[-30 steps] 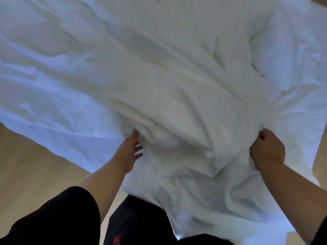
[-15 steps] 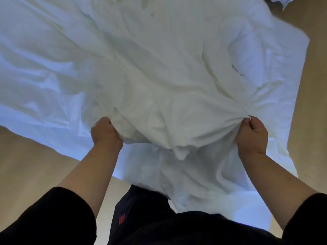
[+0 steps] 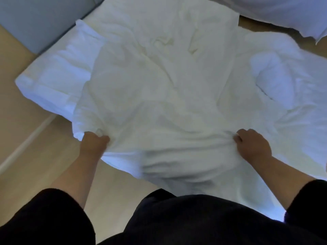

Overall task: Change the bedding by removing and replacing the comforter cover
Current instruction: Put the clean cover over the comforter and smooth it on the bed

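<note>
While the person stands over it, the white comforter cover (image 3: 159,89) lies spread and rumpled across a pale wooden floor (image 3: 23,124), reaching from the near edge by the person's body to the far side of the view. Its middle looks creamy and creased, with long folds running toward the two hands.

The left hand (image 3: 94,143) is clenched on the cover's near left corner, the cloth bunched inside the fist and the edge falling away below the wrist. The right hand (image 3: 253,145) is closed on a gather of the same cloth along the near edge, with the fingertips (image 3: 237,137) pressed into the folds. The two hands are well apart, and the fabric between them sags in blurred ripples.

Under the cover on the left, a brighter, thicker white layer, seemingly the comforter (image 3: 53,80), sticks out with a squared corner on the floor. On the right another puffy white lump (image 3: 272,80) shows beside flatter sheet-like cloth. At the top right lies a separate piece of white bedding (image 3: 283,13); at the top left is a grey surface (image 3: 35,20), which cannot be identified. Black sleeves (image 3: 44,214) and dark clothing fill the bottom of the view.

No brand, label or writing can be read anywhere on the bedding or clothing.
</note>
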{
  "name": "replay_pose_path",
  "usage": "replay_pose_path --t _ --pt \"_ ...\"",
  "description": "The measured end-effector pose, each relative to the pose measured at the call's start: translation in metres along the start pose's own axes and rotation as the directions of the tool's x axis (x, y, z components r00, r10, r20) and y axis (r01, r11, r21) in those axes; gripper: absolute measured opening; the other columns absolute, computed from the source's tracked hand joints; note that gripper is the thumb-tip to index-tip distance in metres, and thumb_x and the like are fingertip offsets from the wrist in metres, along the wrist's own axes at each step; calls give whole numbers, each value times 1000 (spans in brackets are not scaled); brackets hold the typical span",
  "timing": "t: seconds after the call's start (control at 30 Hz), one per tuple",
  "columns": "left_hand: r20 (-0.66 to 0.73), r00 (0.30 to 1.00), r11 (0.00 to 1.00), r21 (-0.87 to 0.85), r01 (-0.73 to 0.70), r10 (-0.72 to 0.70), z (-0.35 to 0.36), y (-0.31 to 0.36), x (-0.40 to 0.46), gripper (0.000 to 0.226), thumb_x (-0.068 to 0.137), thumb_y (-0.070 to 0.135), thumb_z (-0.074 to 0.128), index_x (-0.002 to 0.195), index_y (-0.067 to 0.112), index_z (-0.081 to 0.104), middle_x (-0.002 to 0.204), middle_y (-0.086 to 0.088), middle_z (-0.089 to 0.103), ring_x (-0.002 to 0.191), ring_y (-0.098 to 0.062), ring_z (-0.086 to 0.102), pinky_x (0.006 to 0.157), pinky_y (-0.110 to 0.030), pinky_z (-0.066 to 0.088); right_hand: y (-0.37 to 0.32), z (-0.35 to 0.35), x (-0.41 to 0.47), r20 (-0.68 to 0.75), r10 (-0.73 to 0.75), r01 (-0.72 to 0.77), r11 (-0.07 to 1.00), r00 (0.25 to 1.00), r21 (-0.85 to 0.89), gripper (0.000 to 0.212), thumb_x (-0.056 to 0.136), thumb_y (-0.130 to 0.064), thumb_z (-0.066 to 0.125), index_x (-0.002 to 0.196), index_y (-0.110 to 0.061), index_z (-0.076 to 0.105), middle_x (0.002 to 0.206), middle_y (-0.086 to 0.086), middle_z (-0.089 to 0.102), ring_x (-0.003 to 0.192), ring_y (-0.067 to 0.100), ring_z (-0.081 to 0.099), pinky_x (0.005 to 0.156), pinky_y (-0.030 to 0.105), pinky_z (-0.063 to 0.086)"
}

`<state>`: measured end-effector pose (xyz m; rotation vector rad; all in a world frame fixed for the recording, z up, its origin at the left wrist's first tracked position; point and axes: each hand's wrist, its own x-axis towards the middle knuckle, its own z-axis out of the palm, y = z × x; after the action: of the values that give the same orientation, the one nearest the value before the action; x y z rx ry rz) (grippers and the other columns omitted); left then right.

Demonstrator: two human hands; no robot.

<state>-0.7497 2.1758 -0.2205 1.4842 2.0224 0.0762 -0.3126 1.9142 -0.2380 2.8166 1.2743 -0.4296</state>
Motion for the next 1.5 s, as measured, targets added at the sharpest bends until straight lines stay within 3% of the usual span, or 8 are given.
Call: replay_pose_path --t 0.1,0.23,0.33,0.43,0.7,0.87,1.3,1.5 --pt "149 989 991 128 -30 11 45 -23 -14 72 82 28 78 131 -12 45 117 -29 58 118 -39 56 93 -41 45 -16 37 -25 162 -35 42 998 986 -38 29 99 -33 49 125 -23 59 114 11 58 106 35 59 87 40 48" --pt "321 941 947 322 -1 -108 93 -54 -39 32 83 25 69 96 6 46 89 -7 55 90 -29 58 75 -33 43 1 55 -53 452 -24 23 1000 892 8 45 98 -46 50 141 -36 41 136 1 52 122 24 54 100 38 44" --pt "561 828 766 537 -353 -12 130 -46 -65 24 94 35 53 96 12 50 101 -3 58 89 -21 53 72 -29 39 34 50 -67 470 39 -95 991 882 95 48 97 -50 52 142 -35 42 138 -1 51 125 22 52 104 40 42" --pt "715 665 679 378 -629 218 165 -10 -98 36 94 41 50 125 22 55 122 1 57 97 -16 53 78 -27 42 70 41 -86 441 118 -225 954 890 197 46 98 -47 54 140 -31 46 136 0 54 121 20 55 103 41 45" --pt "734 458 452 230 -862 501 229 121 -208 32 95 39 47 121 24 57 119 3 60 95 -14 54 76 -27 40 182 12 -178 292 246 -353 841 924 410 42 99 -38 57 138 -26 49 126 -6 55 104 9 52 91 25 41" --pt "785 346 298 215 -930 514 281 156 -325 33 96 38 49 124 23 58 121 3 59 99 -14 53 80 -27 40 293 3 -277 232 329 -403 724 915 559 37 97 -36 61 132 -30 55 115 -14 59 101 6 58 88 26 43" --pt "882 104 126 52 -991 459 423 183 -589 19 97 38 53 110 24 59 110 6 60 91 -8 56 70 -23 40 507 -43 -487 177 552 -525 574 815 628 30 98 -33 59 128 -31 59 110 -18 61 105 4 59 90 24 41" --pt "888 89 152 22 -988 451 479 219 -647 28 97 37 56 121 23 59 113 7 58 99 -11 58 83 -27 45 561 -31 -501 219 579 -560 513 785 650 30 98 -31 59 128 -29 60 112 -14 62 106 7 59 92 24 42"
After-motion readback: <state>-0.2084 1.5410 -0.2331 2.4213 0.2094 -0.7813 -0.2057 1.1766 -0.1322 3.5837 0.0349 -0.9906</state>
